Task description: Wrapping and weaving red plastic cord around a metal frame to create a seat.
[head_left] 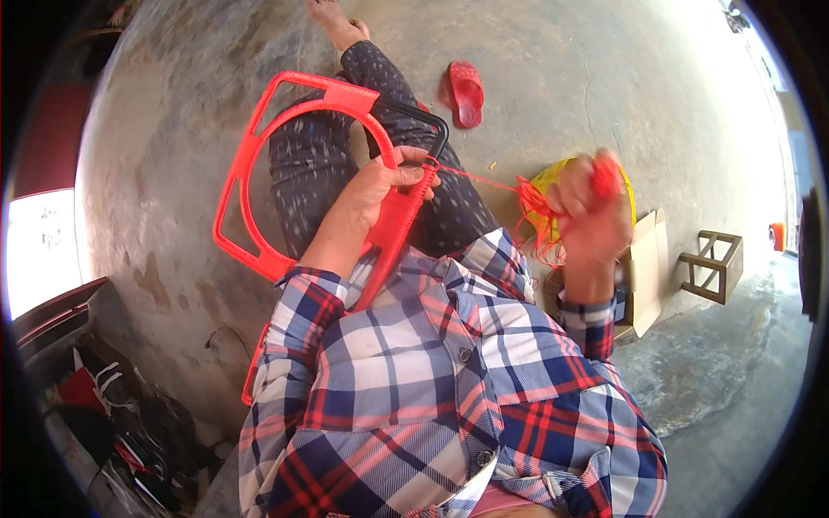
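My left hand (pixel 380 186) is closed around one bar of a frame (pixel 395 226) wrapped in bright red cord, which lies across my lap. The frame has a rounded inner ring and an angular outer rim. A bare black corner (pixel 443 136) shows just beyond my fingers. From that bar a thin red strand (pixel 479 179) runs taut to the right. My right hand (pixel 591 216), raised and smeared by motion, is closed on a bunch of red cord (pixel 607 175). Loose loops of cord (pixel 540 216) hang beside it.
Behind my right hand is a yellow container (pixel 553 174), partly hidden. An open cardboard box (pixel 649 268) and a small wooden stool (pixel 721 268) stand to the right. A red slipper (pixel 466 93) lies on the concrete floor ahead. Dark clutter (pixel 129 414) fills the lower left.
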`<state>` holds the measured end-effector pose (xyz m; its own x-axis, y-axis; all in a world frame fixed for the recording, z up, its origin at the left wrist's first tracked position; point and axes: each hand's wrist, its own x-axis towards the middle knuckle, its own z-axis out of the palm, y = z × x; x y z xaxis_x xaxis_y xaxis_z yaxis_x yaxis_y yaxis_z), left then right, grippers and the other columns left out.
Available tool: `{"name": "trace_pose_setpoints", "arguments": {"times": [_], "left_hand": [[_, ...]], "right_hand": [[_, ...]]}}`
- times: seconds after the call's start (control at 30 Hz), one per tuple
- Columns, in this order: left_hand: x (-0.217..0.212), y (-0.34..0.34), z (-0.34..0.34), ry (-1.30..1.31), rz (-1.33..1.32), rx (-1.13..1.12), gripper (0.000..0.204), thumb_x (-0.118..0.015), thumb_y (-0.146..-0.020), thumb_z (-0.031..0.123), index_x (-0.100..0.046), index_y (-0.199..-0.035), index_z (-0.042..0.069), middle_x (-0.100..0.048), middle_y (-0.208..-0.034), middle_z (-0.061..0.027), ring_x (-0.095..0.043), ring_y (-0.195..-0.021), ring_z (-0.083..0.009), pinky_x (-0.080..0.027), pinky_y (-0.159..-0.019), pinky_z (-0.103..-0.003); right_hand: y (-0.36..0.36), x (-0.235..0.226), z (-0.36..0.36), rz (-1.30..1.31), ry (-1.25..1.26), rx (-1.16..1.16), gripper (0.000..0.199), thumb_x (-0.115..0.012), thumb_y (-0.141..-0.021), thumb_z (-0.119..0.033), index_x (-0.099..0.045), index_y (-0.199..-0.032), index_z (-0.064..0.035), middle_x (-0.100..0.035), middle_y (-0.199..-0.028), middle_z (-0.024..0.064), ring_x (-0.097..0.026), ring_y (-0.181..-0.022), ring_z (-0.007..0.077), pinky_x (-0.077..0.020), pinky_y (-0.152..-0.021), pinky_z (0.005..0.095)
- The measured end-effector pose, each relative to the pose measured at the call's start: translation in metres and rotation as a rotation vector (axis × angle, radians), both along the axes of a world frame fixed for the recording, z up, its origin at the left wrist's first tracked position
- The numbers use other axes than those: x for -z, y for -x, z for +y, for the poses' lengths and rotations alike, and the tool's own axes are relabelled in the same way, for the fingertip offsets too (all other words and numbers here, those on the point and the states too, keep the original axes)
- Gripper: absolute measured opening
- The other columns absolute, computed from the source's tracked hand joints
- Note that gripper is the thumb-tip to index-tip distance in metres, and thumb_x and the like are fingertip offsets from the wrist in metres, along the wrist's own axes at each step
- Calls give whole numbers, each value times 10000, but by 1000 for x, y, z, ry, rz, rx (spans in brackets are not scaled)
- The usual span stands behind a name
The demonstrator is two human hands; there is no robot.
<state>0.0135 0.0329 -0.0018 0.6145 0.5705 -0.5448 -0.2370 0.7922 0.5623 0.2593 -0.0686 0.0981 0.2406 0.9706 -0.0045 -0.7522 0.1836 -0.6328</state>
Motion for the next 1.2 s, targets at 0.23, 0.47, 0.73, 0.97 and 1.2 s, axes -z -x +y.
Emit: {"name": "trace_pose_setpoints", "arguments": {"times": [0.23,0.47,0.73,0.97,1.2], "left_hand": [[8,-1,0,-13,-13,8,242,-652,-824,23,-564,-1050,30,-655,-927,-175,-658,-760,-244,-545,-695,-327],[8,-2,1,-3,27,-6,231,-654,-831,49,-569,-1045,28,-658,-924,-157,-657,-744,-250,-544,-694,-328],[10,10,10,155,-95,-88,280,-578,-917,226,-597,-1075,-4,-668,-910,-186,-671,-743,-278,-558,-671,-351],[3,8,6,-18,132,-216,273,-587,-905,201,-551,-1094,7,-646,-884,-132,-643,-722,-235,-551,-661,-382],[-32,-12,-8,-1388,1067,-533,395,-632,-804,27,-511,-1179,5,-556,-1104,-106,-555,-995,-258,-434,-886,-368]], "right_hand": [[53,90,28,-743,441,-404,107,-547,-884,-44,-523,-988,-37,-467,-701,-38,-425,-559,55,-349,-483,217],[60,71,24,-608,288,-463,71,-540,-867,-24,-534,-929,-58,-474,-717,-40,-411,-579,38,-335,-514,212],[-57,63,28,-201,422,165,122,-500,-949,-115,-530,-1013,-15,-580,-795,73,-502,-600,125,-436,-574,236],[-68,102,22,358,175,166,143,-498,-967,-183,-555,-1010,-60,-491,-685,-40,-410,-565,83,-385,-625,270],[-62,100,21,514,6,37,171,-493,-961,-183,-594,-933,-48,-440,-603,-44,-351,-501,71,-334,-564,256]]}}
